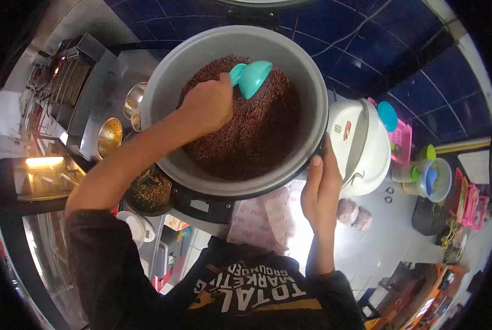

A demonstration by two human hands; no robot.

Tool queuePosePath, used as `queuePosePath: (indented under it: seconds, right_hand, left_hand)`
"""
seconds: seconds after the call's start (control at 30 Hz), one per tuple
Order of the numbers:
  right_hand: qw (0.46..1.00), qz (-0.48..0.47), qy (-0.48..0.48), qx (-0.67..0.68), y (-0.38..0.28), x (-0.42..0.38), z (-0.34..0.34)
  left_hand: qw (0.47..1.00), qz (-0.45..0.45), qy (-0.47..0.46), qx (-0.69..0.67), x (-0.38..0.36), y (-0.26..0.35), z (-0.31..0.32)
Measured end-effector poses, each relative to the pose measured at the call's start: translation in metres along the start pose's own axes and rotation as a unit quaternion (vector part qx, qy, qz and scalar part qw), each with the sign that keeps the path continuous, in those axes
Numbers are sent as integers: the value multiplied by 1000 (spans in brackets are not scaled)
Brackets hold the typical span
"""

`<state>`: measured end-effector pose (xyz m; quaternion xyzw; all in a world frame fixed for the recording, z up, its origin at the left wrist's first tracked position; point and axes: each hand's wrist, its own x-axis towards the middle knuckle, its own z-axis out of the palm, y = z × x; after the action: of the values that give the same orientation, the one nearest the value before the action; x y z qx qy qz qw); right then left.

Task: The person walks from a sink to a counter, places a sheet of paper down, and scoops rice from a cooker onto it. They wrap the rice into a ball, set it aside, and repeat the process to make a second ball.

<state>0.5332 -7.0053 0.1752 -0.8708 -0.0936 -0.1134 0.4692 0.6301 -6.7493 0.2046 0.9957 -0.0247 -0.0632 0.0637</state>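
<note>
My left hand (208, 103) is closed round the handle of a turquoise plastic scoop (255, 78). The scoop is tilted over dark reddish-brown grains (246, 146), which look like rice, piled in a large grey pot (168, 82). Its underside faces me, so what it holds is hidden. At the pot's right edge my right hand (322, 190) grips the rim, thumb on the near side and fingers along the outside. Below the pot a black base with a pale label (199, 205) shows.
Right of the pot stands a white rounded appliance (361, 148). Farther right are a clear tub (435, 181) with coloured utensils and a pink basket (401, 142). Printed paper (262, 220) lies in front. Metal bowls (109, 137) and a dark pan (150, 192) stand left.
</note>
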Motion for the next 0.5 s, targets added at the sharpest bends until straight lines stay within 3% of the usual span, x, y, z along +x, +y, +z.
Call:
queuePosePath:
  seconds: [0.1,0.13,0.2,0.33,0.5]
  right_hand:
    - [997,62,13,47,11,6,7]
    - [999,28,14,30,16,11,8]
    - [998,63,-15,14,0,18,5]
    - [999,30,11,22,6,22,15]
    - [997,66,-8,41,12,20,9]
  left_hand:
    - [1000,-11,-23,-1,21,13,17]
    - [999,-18,-29,-1,24,17,23]
    - [999,-10,-30,7,27,18,31]
    - [999,5,-34,6,24,27,48]
    - [999,16,-49,18,22,39,60]
